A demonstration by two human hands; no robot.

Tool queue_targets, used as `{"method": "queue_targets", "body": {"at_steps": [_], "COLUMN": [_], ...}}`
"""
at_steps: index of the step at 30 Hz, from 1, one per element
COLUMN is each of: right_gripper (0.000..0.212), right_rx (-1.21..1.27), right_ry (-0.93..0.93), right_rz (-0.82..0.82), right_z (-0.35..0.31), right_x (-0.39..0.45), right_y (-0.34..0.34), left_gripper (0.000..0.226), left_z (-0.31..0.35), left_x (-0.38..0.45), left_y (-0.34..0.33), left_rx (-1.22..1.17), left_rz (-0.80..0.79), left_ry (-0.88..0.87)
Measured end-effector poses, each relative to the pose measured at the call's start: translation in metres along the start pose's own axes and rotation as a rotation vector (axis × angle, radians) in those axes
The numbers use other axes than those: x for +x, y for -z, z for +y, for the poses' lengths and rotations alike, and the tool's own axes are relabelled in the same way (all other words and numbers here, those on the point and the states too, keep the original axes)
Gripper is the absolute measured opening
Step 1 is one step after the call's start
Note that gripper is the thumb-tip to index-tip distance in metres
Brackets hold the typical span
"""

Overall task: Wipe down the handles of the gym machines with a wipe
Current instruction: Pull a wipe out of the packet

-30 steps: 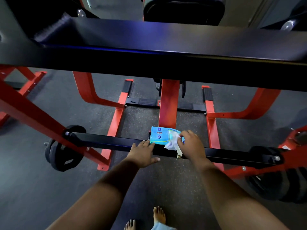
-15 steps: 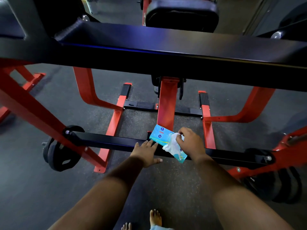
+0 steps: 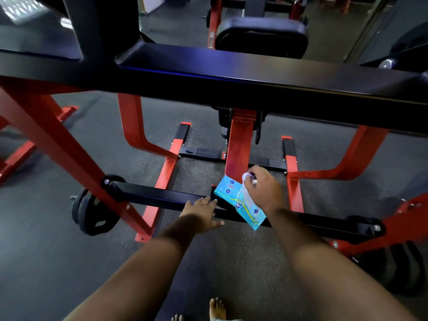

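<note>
One thin white wipe (image 3: 246, 181), soft and crumpled, pinched in curled fingers of right hand (image 3: 261, 188), half pulled out of one pack (image 3: 238, 205). Flat blue plastic pack, glossy, with small round printed marks, lying tilted across black bar (image 3: 162, 198), one corner hanging over the near edge. Square-edged smooth metal bar, running left to right low above the floor (image 3: 46, 251). Left hand (image 3: 201, 210) flat on top of the same bar just beside the pack, fingers straight, holding nothing. Round black weight plates (image 3: 92, 216) on left end of bar, exact number hard to count. Red painted steel frame (image 3: 238, 147) behind, with angular tubes. One black padded seat (image 3: 261, 35) farther back, rounded, leather-like. Wide dark beam (image 3: 231, 89) across top. Grey speckled rubber floor. Two bare feet (image 3: 216, 309) at bottom edge.
</note>
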State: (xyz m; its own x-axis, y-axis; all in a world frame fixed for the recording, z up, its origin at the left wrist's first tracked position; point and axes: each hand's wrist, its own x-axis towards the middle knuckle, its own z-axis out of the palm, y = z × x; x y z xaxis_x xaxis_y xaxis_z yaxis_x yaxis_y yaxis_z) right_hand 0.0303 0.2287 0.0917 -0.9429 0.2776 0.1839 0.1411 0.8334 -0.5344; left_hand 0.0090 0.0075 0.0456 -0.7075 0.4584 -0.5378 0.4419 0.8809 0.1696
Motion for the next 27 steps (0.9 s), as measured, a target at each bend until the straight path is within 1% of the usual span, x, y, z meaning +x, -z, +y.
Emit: {"method": "queue_targets", "body": {"at_steps": [2,5,8,12,15,17,21,25,27], "right_gripper": [0.011,0.008,0.008,0.017,0.016,0.016,0.014,0.009,0.013], "right_rx": [0.0,0.025,0.018,-0.032,-0.06,-0.092,-0.122,-0.115,-0.095], "right_ry": [0.044,0.188,0.316,0.441,0.519,0.533,0.556,0.602,0.631], "right_rz": [0.022,0.045,0.063,-0.002,-0.049,-0.091,-0.204,-0.233,-0.268], "right_z": [-0.011,-0.035,-0.064,-0.113,-0.162,-0.198,-0.286,-0.373,-0.415], "right_x": [0.004,0.01,0.012,0.006,-0.007,-0.019,-0.052,-0.089,-0.106], "right_y": [-0.001,-0.008,-0.026,-0.062,-0.098,-0.122,-0.175,-0.222,-0.241], "left_gripper": [0.095,0.094,0.092,0.094,0.094,0.094,0.091,0.09,0.088], "left_z": [-0.006,-0.019,-0.043,-0.094,-0.145,-0.18,-0.257,-0.334,-0.367], "left_x": [-0.004,-0.019,-0.042,-0.082,-0.118,-0.146,-0.22,-0.287,-0.32], "left_y": [0.005,0.011,0.008,-0.001,-0.009,-0.018,-0.039,-0.056,-0.062], "left_rx": [-0.048,-0.104,-0.15,-0.173,-0.189,-0.214,-0.28,-0.337,-0.359], "left_rz": [0.025,0.079,0.166,0.218,0.224,0.235,0.323,0.333,0.348], "left_ry": [0.016,0.051,0.081,0.13,0.213,0.273,0.38,0.494,0.552]}}
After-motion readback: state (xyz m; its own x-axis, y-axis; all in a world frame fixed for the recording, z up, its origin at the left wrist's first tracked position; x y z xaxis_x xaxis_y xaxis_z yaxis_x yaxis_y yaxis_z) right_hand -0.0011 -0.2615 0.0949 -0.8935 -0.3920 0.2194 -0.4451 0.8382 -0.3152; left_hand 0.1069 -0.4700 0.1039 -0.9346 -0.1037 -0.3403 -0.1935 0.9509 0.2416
